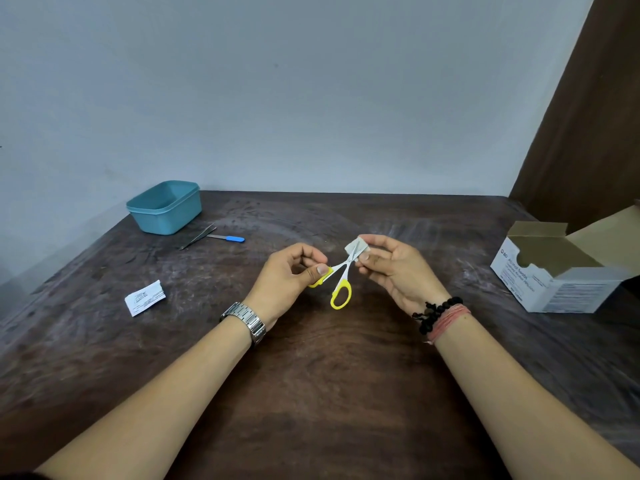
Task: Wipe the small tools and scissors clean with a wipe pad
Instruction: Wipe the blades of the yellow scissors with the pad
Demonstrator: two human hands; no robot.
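Left hand (289, 271) grips one scissors (341, 278) | right hand (394, 268) pinches one wipe pad (356, 247)

Above the dark worktop (311, 375), the left hand (287, 275) pinches one yellow handle of the scissors (341, 278); the right hand (394, 268) folds a wipe pad (356, 249) around the blades. Tweezers (197, 236) lie beside a teal tub (165, 207).

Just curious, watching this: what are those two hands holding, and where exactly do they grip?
The left hand pinches the scissors by one yellow handle loop. The right hand pinches the wipe pad, folded over the blade tips.
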